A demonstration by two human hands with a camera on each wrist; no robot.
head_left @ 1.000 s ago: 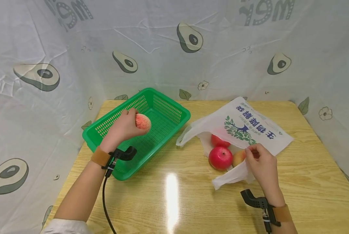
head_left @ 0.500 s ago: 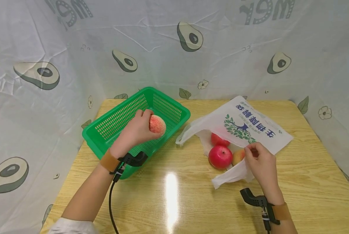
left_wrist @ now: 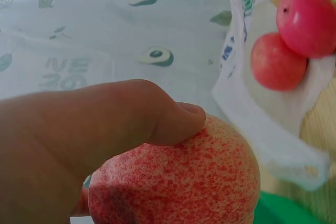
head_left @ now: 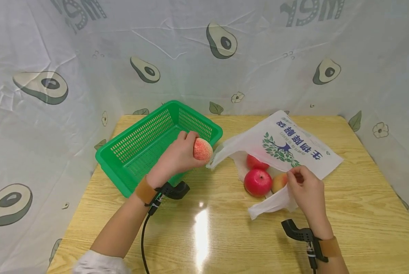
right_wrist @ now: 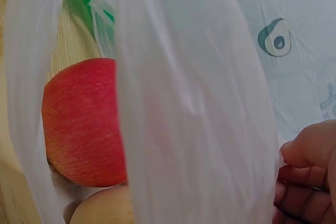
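A speckled red and cream peach (head_left: 202,149) is gripped by my left hand (head_left: 178,154), over the right rim of the green basket (head_left: 146,140). In the left wrist view the thumb presses on top of the peach (left_wrist: 194,177). My right hand (head_left: 308,194) pinches the edge of a white plastic bag (head_left: 293,140) printed with a tree and blue characters. At the bag's mouth sit a red apple (head_left: 258,182), a second red fruit (head_left: 255,163) partly covered by the bag, and a yellowish fruit (head_left: 279,183) partly hidden behind the bag's edge.
The wooden table (head_left: 231,236) carries the basket on the left and the bag on the right. A bag handle (head_left: 218,156) lies near the basket's right corner. An avocado-printed sheet (head_left: 177,42) hangs behind and at both sides.
My left hand has carried the peach rightward, from above the inside of the basket to its right rim. The right hand stays on the bag.
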